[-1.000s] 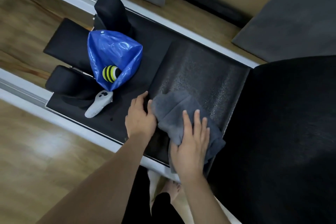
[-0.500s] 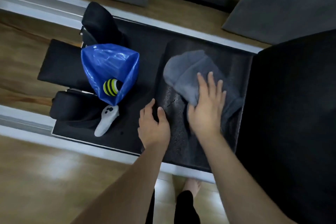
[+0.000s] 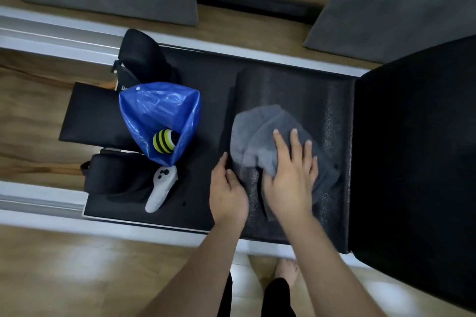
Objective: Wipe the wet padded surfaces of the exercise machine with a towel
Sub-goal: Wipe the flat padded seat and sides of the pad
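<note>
A grey towel [image 3: 253,134] lies bunched on the black textured pad [image 3: 296,90] in the middle of the exercise machine; the pad glistens with droplets along its right and near parts. My right hand [image 3: 292,175] lies flat on the towel with straight spread fingers and presses it onto the pad. Just left of it, my left hand [image 3: 228,192] rests at the pad's left edge, fingers loosely bent over the edge, holding nothing that I can see.
A blue plastic bag [image 3: 159,110] with a yellow-and-black striped ball [image 3: 164,141] sits on the carriage to the left, a white handheld controller [image 3: 162,188] beside it. Black shoulder blocks [image 3: 141,54] stand further left. A large black padded box [image 3: 417,149] fills the right. My bare feet [image 3: 286,269] are below.
My right hand slid the towel from the pad's near edge to its far part, then back toward the middle. The left hand stayed by the pad's left edge.
</note>
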The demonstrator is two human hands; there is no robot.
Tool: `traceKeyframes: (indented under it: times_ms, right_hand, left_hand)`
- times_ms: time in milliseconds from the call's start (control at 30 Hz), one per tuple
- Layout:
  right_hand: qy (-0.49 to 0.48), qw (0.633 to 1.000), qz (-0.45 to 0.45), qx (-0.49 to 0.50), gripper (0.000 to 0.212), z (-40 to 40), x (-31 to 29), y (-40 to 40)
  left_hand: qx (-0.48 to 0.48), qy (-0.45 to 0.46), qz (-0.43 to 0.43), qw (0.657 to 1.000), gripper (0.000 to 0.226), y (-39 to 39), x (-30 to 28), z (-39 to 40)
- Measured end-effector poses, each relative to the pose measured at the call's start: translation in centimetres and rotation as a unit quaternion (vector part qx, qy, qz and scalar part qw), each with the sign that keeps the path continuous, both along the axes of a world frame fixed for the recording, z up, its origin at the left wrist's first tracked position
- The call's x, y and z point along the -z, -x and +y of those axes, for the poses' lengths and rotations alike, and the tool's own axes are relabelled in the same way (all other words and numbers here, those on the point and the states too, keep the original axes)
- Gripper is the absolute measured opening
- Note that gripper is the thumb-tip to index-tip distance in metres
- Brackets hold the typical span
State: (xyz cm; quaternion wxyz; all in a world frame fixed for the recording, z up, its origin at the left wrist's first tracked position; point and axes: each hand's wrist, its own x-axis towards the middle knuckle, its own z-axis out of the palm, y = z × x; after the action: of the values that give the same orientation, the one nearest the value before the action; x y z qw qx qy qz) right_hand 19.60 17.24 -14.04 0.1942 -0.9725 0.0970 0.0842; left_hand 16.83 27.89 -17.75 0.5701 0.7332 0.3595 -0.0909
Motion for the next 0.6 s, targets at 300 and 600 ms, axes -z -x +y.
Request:
traceKeyframes:
  times_ms: [300, 600]
  right_hand:
    - [-0.031, 0.999, -0.018, 0.003, 0.074, 0.2, 0.0, -9.2]
    - [-0.008, 0.999, 0.029, -0.017, 0.105, -0.1, 0.3, 9.6]
  left_hand:
    - [0.054, -0.098, -0.016, 0.994, 0.041, 0.8, 0.6, -0.3]
    - [-0.039, 0.059, 0.019, 0.997, 0.046, 0.9, -0.2, -0.2]
